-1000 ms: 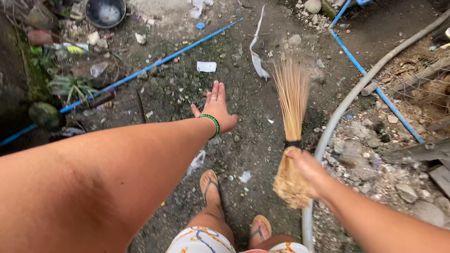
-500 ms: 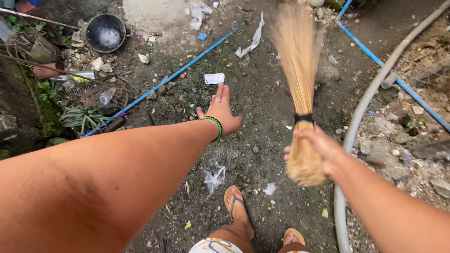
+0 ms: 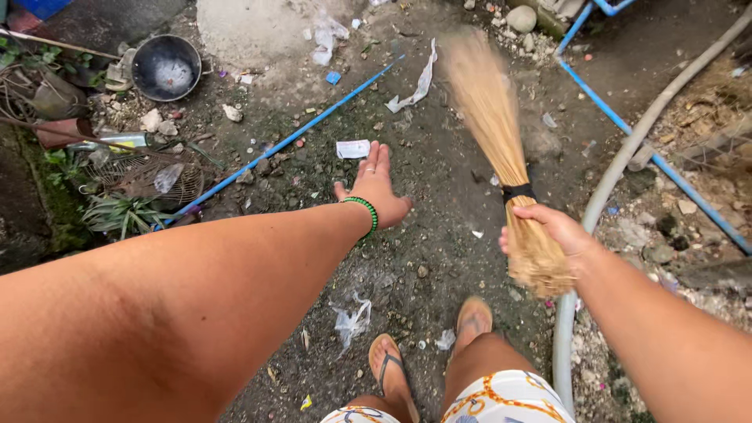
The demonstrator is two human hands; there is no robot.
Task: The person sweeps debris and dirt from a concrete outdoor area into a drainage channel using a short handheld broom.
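My right hand (image 3: 554, 233) grips a straw broom (image 3: 497, 133) just below its black binding, with the blurred bristles reaching forward over the dirt ground. My left hand (image 3: 374, 186) is stretched out in front with the fingers together and palm down, holding nothing; a green bead bracelet sits on its wrist. A white paper scrap (image 3: 352, 149) lies just beyond the left fingertips. A crumpled clear plastic wrapper (image 3: 350, 319) lies near my sandalled feet (image 3: 389, 364).
A blue pipe (image 3: 282, 143) runs diagonally at left, another blue pipe (image 3: 627, 127) at right beside a grey hose (image 3: 619, 168). A dark round pan (image 3: 165, 67) and junk sit at upper left. White plastic strip (image 3: 417, 83) lies ahead. Rubble fills the right side.
The broom has swung from upright toward the left, bristles tilting forward-left. My right foot has stepped forward. The left hand stays stretched out.
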